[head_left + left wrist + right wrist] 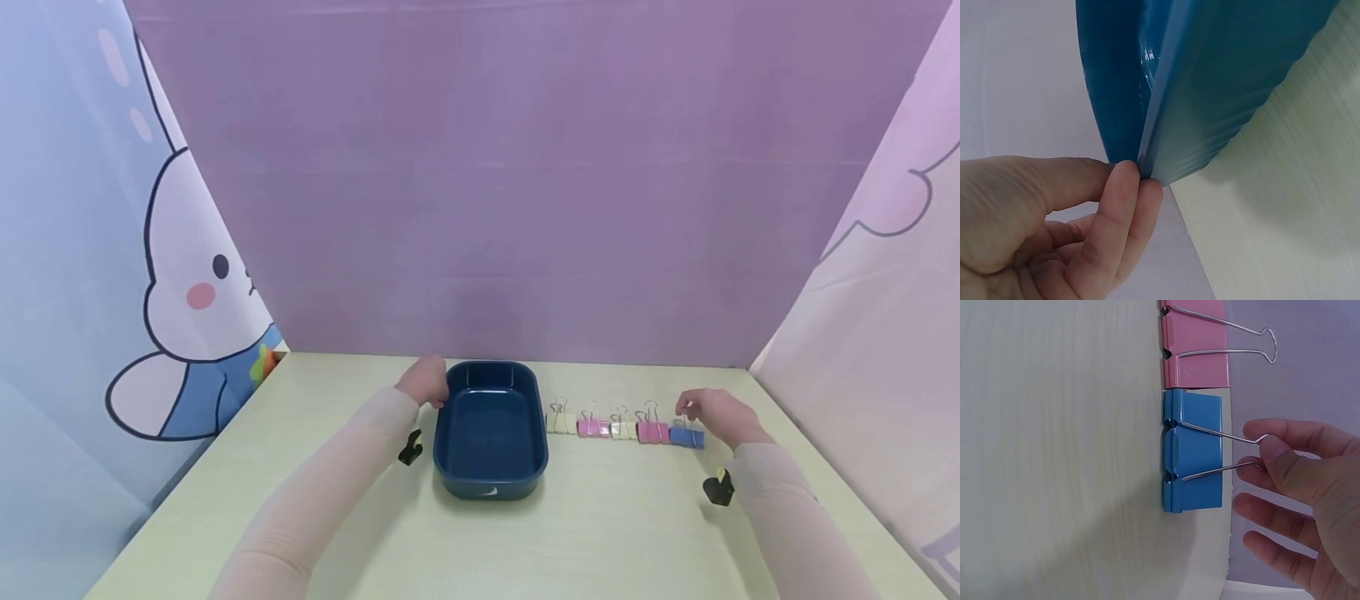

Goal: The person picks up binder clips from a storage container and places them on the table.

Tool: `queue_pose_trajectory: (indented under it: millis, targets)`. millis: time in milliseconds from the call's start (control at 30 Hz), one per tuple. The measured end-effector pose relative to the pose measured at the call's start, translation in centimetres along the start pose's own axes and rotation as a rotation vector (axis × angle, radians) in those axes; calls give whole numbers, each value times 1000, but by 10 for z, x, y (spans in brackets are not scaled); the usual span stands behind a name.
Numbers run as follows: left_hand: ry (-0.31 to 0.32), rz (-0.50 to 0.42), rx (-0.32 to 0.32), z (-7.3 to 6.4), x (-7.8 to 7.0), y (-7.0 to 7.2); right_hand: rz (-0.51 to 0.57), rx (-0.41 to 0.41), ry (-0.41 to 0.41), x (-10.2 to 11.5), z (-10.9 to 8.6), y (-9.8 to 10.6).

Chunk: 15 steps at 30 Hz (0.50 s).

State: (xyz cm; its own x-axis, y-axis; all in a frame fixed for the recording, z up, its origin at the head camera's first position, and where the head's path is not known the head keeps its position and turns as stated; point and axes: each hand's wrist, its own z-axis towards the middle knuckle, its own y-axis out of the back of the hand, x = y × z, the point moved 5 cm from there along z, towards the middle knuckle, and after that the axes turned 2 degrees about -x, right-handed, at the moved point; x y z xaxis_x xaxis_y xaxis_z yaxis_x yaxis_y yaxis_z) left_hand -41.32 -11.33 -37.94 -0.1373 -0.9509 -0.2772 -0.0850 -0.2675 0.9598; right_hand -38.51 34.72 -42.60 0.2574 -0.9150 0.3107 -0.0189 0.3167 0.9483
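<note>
My left hand (pixel 426 381) pinches the rim of a dark blue rectangular tray (pixel 1222 69) at its far left corner, thumb on one side and fingertips on the other. The tray (pixel 491 487) stands on the table with a small white mark on its front. To the right, my right hand (pixel 720 413) has the wire handle of a blue binder clip (pixel 1200 450) between thumb and fingers. That clip (pixel 687 437) is at the right end of a row of binder clips. Right beside it stands a pink binder clip (pixel 1197 347), its handle upright.
Between tray and blue clip, the row holds a pale yellow clip (pixel 561 423), a pink clip (pixel 593 428), another pale yellow clip (pixel 623 429) and the neighbouring pink clip (pixel 652 432). A purple cloth (pixel 517 183) hangs behind the light table (pixel 585 542).
</note>
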Motion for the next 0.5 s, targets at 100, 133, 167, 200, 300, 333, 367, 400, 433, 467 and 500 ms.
queue_pose_trajectory:
  millis: [100,133,167,200,300,333,367,400,433,467,500]
  targets:
    - [2,-2,5,0,-1,0,-3,1,-8,-2,-1,0]
    - [4,-1,7,0,-2,0,-3,2,-8,-2,-1,0]
    - [6,-1,11,0,-2,0,-3,3,-9,-2,-1,0]
    - [8,0,11,0,-2,0,0,3,-12,-2,-1,0]
    - [9,5,14,0,-3,0,1,3,-6,-2,-2,-1]
    - [8,6,15,0,-3,1,0,2,-4,-3,-3,-1]
    - [7,4,16,0,-3,1,-4,1,-1,-3,-3,-2]
    - [6,3,16,0,-3,1,-8,0,2,-2,-3,-2]
    - [7,5,18,0,-3,1,-8,0,5,-2,-4,-2]
    - [8,9,17,1,-3,1,-7,1,8,-1,-4,-2]
    - [7,13,13,1,-2,1,-7,2,13,0,-4,-1]
